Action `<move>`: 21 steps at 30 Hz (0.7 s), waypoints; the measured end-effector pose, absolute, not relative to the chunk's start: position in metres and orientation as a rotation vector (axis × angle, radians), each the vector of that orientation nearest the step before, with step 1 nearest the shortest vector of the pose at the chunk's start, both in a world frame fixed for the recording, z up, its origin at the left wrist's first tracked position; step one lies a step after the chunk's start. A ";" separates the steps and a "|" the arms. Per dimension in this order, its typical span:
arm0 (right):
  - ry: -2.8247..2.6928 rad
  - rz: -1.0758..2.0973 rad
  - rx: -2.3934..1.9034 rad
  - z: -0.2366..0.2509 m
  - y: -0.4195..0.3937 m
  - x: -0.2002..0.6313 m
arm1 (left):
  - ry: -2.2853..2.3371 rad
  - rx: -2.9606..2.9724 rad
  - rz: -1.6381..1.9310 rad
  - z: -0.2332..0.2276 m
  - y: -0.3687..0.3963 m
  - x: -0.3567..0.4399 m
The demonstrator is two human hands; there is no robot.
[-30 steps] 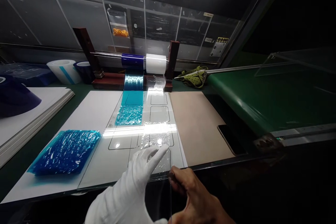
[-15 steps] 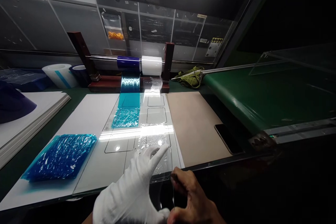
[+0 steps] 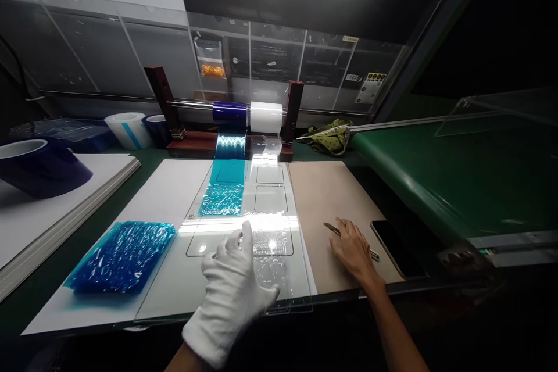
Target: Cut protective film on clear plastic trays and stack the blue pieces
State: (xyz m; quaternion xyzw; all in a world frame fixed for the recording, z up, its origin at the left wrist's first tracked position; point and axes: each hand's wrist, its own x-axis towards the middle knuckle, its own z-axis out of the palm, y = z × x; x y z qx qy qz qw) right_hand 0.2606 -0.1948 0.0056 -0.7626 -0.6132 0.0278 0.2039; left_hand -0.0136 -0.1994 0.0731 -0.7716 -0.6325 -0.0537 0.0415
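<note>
Clear film [image 3: 272, 267] lies crinkled on the near end of the glass template plate [image 3: 174, 285], its front edge reaching the plate's near rim, and the gloved left hand [image 3: 233, 285] presses flat on its left part, fingers spread and extended, gripping nothing. Right of the plate, the bare right hand [image 3: 355, 250] rests palm down on the tan board [image 3: 326, 197], fingers loosely closed over a thin metal tool [image 3: 333, 228] whose tip pokes out toward the far side; a dark phone [image 3: 392, 241] lies just beside that hand, further from the plate. On the plate itself, beyond the gloved hand, rounded rectangle outlines show under a bright glare band, with a strip of teal film [image 3: 222, 186] and a strip of clear film running back to a roll holder [image 3: 244, 128] at the plate's far end, where a blue roll [image 3: 229, 112] and a white roll [image 3: 265, 117] sit side by side on a rod between two dark red posts. Left of the plate a crumpled blue film sheet [image 3: 122, 256] lies on white paper [image 3: 161, 192], and further left a stack of white boards [image 3: 52, 209] carries a dark blue tape roll [image 3: 39, 165]. Behind the holder stand clear acrylic panels [image 3: 131, 52]; right of the plate, past the board, runs a green conveyor belt [image 3: 436, 168] in a dim room.
</note>
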 end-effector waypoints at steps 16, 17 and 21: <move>-1.884 -0.112 -1.724 -0.002 -0.216 0.091 | -2.092 -2.266 -0.247 0.070 -0.168 0.015; -1.896 -0.109 -1.715 -0.002 -0.213 0.093 | -2.083 -2.271 -0.266 0.068 -0.166 0.014; -2.086 -0.036 -1.546 0.010 -0.189 0.119 | -2.032 -2.307 -0.506 0.054 -0.157 -0.001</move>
